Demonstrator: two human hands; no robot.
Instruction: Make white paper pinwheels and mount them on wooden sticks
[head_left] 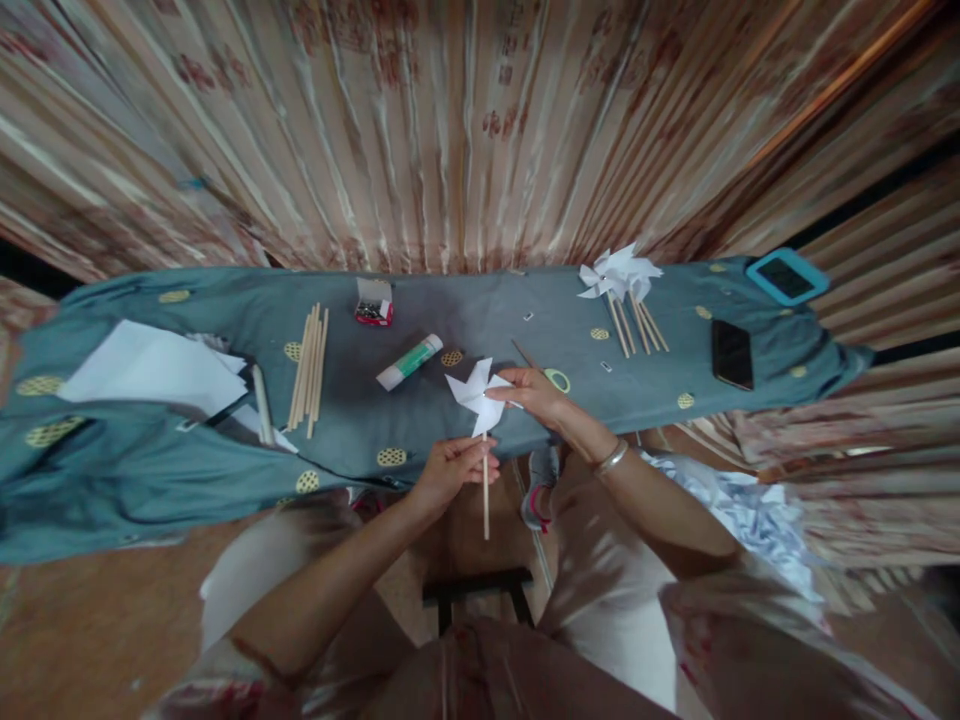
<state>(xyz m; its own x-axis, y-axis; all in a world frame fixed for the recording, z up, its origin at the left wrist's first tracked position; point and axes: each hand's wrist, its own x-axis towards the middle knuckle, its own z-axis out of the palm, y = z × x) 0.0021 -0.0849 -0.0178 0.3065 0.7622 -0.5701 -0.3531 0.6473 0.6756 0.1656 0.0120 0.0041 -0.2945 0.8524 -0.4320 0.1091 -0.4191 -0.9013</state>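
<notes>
A white paper pinwheel (475, 392) on a wooden stick (486, 505) is held over the table's front edge. My left hand (454, 472) pinches the stick just below the paper blades. At the pinwheel's right side, the fingers of my right hand (531, 395) are closed on a blade near the centre. Just beyond that hand lies a pair of scissors (556, 380) with pale green handles, partly hidden. A white and green tube (411, 362) rests behind and left of the pinwheel. Farther back, a small red box (374, 312) stands with its lid up and small dark pieces inside.
Several loose sticks (306, 375) lie left of the tube. White paper sheets (154, 370) are at the far left. Several pinwheels (622, 275) lie at the back right, near a dark phone (731, 353) and a blue-framed device (787, 277). A curtain (450, 140) hangs behind the table.
</notes>
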